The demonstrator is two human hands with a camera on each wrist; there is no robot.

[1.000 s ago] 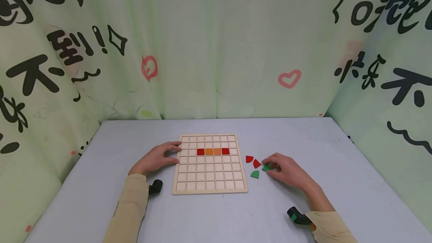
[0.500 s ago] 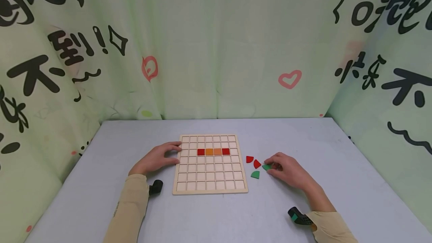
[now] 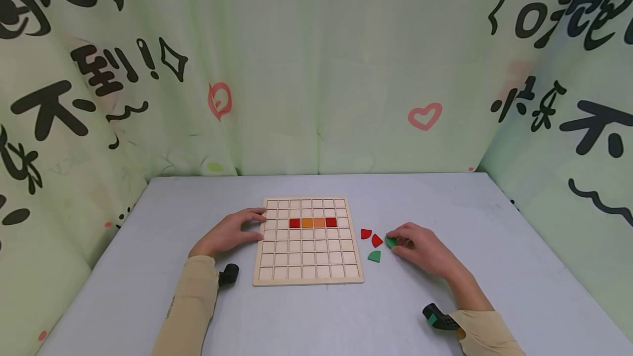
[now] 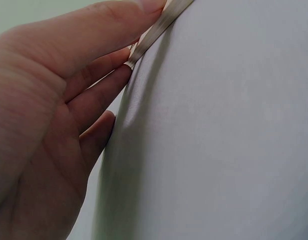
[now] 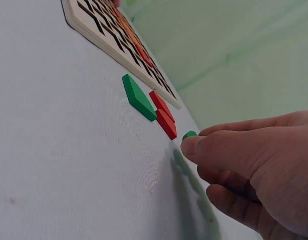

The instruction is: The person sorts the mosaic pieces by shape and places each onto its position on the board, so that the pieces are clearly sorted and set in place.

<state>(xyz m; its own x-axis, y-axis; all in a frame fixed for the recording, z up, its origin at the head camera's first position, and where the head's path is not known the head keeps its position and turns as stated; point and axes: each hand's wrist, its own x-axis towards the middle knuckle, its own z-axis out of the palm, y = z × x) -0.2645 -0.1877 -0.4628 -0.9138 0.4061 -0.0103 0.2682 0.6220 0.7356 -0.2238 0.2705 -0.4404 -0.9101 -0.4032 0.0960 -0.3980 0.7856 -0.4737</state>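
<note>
A square wooden grid board (image 3: 309, 282) lies on the table, with two red and two orange square tiles (image 3: 313, 223) in one of its rows. At the board's left edge my left hand (image 3: 229, 232) rests with spread, fairly straight fingers and thumb touching the rim; the left wrist view shows that hand (image 4: 58, 95) along the edge. My right hand (image 3: 420, 249) pinches a green quarter-circle piece (image 3: 390, 242) between thumb and fingers, mostly covered in the right wrist view. Near it lie two red quarter-circle pieces (image 3: 366, 233) and another green quarter-circle piece (image 3: 374, 256).
The white table (image 3: 306, 323) meets a pale green curtain (image 3: 366, 81) with printed writing at the back and sides. A black wrist camera (image 3: 437, 317) sticks out from the right sleeve, and a similar black camera (image 3: 229, 274) from the left.
The green piece in my right hand has turned a little, showing more of its face now. My left hand, the board and the loose pieces stay in place.
</note>
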